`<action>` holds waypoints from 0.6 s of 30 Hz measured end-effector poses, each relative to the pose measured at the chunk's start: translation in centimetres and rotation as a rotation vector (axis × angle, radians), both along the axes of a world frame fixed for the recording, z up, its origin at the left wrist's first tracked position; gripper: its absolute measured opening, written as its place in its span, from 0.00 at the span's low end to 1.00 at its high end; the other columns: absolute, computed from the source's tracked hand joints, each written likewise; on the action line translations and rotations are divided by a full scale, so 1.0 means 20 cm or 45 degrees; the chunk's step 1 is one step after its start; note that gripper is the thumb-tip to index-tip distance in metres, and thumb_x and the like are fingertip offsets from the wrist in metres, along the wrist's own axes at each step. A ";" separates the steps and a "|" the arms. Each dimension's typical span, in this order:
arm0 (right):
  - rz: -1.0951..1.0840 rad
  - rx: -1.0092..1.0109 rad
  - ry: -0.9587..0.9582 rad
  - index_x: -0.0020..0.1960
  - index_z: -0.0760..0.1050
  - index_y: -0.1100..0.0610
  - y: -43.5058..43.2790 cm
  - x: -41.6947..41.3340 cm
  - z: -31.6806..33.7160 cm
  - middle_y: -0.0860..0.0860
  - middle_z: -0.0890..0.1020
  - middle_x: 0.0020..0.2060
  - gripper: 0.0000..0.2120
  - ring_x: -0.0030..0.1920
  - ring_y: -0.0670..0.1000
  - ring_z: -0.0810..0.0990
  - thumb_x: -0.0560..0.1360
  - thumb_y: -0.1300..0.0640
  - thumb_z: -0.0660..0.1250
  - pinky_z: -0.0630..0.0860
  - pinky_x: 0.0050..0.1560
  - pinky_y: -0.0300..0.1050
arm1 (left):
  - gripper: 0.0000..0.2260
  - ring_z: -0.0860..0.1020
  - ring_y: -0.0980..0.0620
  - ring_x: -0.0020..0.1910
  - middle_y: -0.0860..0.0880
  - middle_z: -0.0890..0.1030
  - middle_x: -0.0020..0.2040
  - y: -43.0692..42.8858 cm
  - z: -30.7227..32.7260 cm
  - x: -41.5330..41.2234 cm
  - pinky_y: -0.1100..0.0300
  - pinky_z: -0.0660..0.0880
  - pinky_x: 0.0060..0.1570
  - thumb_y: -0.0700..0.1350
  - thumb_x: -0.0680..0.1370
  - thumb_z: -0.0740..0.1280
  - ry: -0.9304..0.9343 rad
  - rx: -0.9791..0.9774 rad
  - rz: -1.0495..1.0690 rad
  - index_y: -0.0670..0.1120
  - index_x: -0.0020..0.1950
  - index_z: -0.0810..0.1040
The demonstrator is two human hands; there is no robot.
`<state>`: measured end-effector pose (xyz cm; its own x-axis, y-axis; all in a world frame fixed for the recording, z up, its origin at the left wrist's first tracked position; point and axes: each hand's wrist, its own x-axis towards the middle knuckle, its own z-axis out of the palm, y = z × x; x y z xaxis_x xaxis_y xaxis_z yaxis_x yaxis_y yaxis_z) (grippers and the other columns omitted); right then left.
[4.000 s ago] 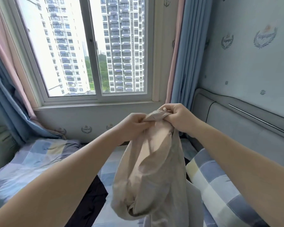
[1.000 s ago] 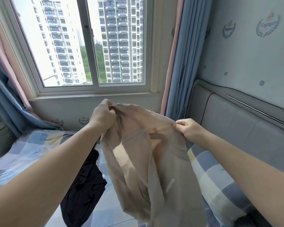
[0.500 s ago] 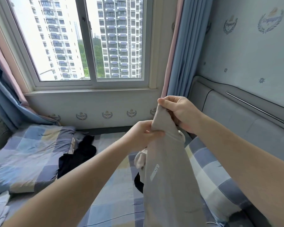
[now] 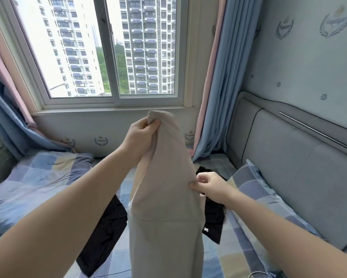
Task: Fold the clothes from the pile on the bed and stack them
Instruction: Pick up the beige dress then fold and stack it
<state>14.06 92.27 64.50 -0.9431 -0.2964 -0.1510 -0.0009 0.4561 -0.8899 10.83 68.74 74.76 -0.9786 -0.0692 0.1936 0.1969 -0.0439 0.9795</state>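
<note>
Gripping the bunched top of a beige garment in the left hand, held high; pinching its side edge lower down with the right hand. Hanging lengthwise between both hands, above the checked bed. Under the left forearm, a black garment; below the right hand, a second black garment with small white logo; right of it, checked pillow.

Big sliding window at the far end, tower blocks and some trees outside. Blue curtains with pink edging hang on the left and right. Grey padded headboard runs along the right under crest-print wallpaper, with a checked pillow leaning against it.
</note>
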 end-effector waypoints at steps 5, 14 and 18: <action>-0.106 0.038 0.178 0.39 0.72 0.57 0.07 -0.07 0.12 0.53 0.75 0.34 0.12 0.38 0.51 0.74 0.82 0.58 0.64 0.77 0.44 0.52 | 0.07 0.80 0.46 0.46 0.42 0.84 0.49 -0.22 -0.04 -0.03 0.47 0.79 0.51 0.46 0.82 0.66 -0.054 -0.150 0.143 0.47 0.50 0.84; -0.273 -0.197 0.632 0.34 0.66 0.54 0.00 -0.10 0.54 0.49 0.67 0.29 0.17 0.29 0.44 0.65 0.80 0.60 0.66 0.66 0.33 0.38 | 0.16 0.77 0.50 0.38 0.49 0.80 0.41 -0.24 -0.04 0.02 0.61 0.73 0.39 0.54 0.72 0.76 -0.510 -1.554 -0.141 0.43 0.49 0.81; -0.030 -0.176 0.634 0.36 0.68 0.55 -0.08 -0.07 0.62 0.46 0.70 0.28 0.16 0.31 0.44 0.68 0.81 0.57 0.68 0.68 0.34 0.36 | 0.30 0.73 0.58 0.65 0.58 0.76 0.66 -0.06 -0.09 0.07 0.60 0.69 0.64 0.51 0.70 0.80 -0.244 -0.974 -0.594 0.55 0.70 0.74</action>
